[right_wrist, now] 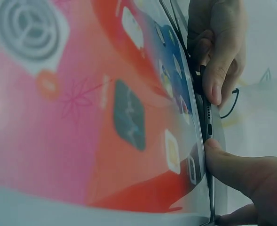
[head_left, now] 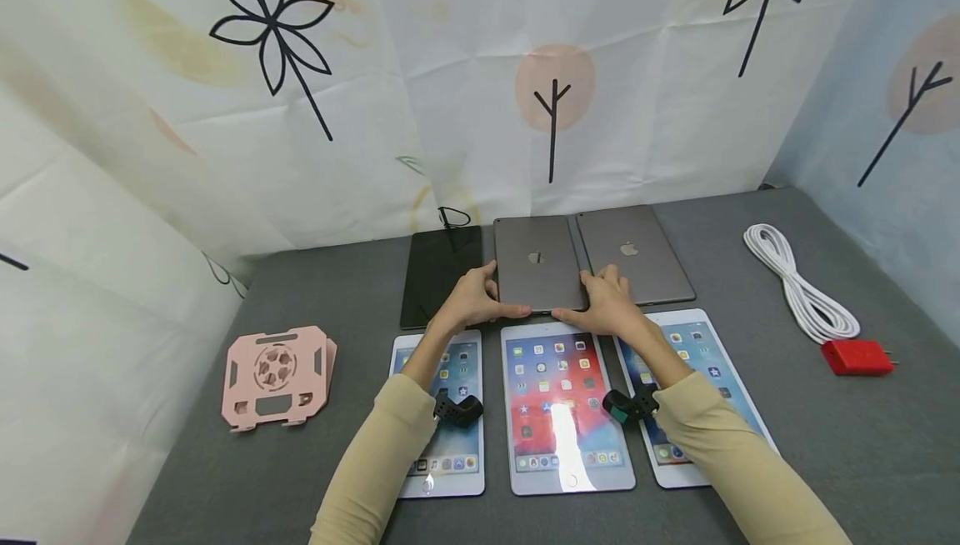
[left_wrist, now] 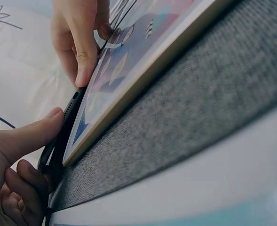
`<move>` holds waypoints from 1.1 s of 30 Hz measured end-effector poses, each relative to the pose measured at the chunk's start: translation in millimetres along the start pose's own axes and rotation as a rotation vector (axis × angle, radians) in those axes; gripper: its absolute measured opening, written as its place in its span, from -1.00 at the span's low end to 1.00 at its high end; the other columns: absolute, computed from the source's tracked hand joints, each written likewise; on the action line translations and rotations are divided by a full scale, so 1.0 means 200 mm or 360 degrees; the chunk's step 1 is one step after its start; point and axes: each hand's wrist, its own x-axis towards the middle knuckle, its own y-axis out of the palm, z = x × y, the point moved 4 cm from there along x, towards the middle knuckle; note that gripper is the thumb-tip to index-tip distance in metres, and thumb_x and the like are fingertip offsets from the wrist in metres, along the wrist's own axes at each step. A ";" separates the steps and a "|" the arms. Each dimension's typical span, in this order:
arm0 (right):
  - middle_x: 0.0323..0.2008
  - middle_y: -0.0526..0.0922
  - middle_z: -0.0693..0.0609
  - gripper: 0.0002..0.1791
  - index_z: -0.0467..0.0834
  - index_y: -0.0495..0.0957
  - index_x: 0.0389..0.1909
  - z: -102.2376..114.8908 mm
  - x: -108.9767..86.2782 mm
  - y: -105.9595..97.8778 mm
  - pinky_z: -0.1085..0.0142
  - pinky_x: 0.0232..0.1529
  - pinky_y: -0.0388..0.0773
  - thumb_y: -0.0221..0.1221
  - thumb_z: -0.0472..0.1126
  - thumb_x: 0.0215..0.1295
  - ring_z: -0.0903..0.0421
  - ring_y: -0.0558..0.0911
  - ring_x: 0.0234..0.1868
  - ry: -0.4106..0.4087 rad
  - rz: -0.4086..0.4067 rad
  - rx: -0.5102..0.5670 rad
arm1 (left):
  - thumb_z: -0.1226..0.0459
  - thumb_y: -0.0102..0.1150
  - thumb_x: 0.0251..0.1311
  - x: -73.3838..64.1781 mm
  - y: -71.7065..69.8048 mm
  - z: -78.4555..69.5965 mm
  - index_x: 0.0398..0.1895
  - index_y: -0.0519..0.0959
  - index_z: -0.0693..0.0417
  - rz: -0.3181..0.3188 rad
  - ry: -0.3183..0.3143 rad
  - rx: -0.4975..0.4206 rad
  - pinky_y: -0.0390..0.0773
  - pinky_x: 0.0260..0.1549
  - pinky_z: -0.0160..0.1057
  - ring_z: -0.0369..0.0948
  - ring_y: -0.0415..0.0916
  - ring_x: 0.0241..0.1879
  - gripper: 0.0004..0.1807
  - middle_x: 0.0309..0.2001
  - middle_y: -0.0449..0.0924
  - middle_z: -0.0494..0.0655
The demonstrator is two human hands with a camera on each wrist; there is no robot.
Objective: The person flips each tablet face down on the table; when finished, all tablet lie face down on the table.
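Observation:
A grey tablet (head_left: 534, 255) lies back side up in the middle of the back row, its logo showing. My left hand (head_left: 471, 298) grips its left side and near corner, thumb along the near edge. On the other side my right hand (head_left: 604, 303) holds the near right corner, thumb pointing inward. In the left wrist view both thumbs press the tablet's thin edge (left_wrist: 70, 107); the right wrist view shows the port between the thumbs. Just in front lies a white tablet (head_left: 537, 395) with a lit screen. A second grey tablet (head_left: 637, 257) lies face down close by on the right.
A black tablet (head_left: 437, 266) lies left of the grey ones. Two more lit white tablets (head_left: 468, 378) (head_left: 723, 370) lie partly under the forearms. A pink folding stand (head_left: 276, 374) is at left; a coiled white cable (head_left: 798, 291) and red charger (head_left: 857, 357) are at right.

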 end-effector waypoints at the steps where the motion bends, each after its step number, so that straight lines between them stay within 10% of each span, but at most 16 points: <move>1: 0.24 0.23 -0.56 0.02 -0.58 0.12 0.46 0.00 0.00 0.00 -0.24 0.18 0.33 0.32 0.08 0.32 -0.40 0.27 0.14 -0.0009 0.0000 -0.0011 | 0.06 0.60 0.01 0.00 0.00 0.00 0.64 -0.04 0.22 -0.0003 0.0003 0.0031 0.27 -0.63 -0.35 -0.28 0.37 -0.69 0.26 -0.72 0.39 -0.20; 13: 0.35 0.25 -0.53 -0.04 -0.52 0.18 0.46 -0.01 -0.01 0.01 -0.23 0.15 0.37 0.30 0.09 0.34 -0.39 0.30 0.11 -0.0029 0.0007 -0.0039 | -0.08 0.59 -0.03 0.03 -0.01 -0.01 0.63 -0.01 0.22 0.0045 -0.0093 0.0266 0.23 -0.65 -0.36 -0.33 0.17 -0.76 0.30 -0.80 0.29 -0.25; 33: 0.33 0.27 -0.52 -0.03 -0.52 0.19 0.46 -0.01 -0.01 0.02 -0.18 0.09 0.38 0.30 0.09 0.33 -0.31 0.30 0.04 -0.0030 -0.0061 -0.0029 | -0.07 0.53 0.07 0.00 0.00 0.00 0.65 -0.07 0.19 0.0071 -0.0074 0.0312 0.45 -0.43 -0.38 -0.29 0.45 -0.75 0.26 -0.77 0.48 -0.19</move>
